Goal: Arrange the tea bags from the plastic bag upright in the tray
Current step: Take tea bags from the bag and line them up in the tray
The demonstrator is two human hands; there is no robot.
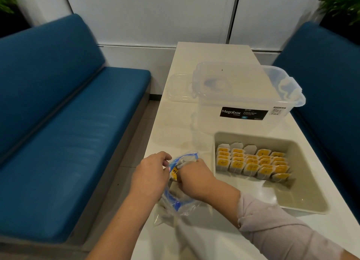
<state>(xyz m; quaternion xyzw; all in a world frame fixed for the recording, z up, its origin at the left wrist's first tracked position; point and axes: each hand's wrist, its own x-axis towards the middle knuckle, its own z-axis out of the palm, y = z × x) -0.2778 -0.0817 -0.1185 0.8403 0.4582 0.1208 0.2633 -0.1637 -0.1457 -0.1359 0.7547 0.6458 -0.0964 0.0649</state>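
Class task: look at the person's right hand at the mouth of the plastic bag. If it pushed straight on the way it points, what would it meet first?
Most likely the tea bags inside the plastic bag, then the left hand holding it; depth is unclear.

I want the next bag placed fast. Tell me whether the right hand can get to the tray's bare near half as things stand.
Probably yes. The right hand is at the plastic bag, beside the tray; nothing lies between, and the tea bags fill only the far half.
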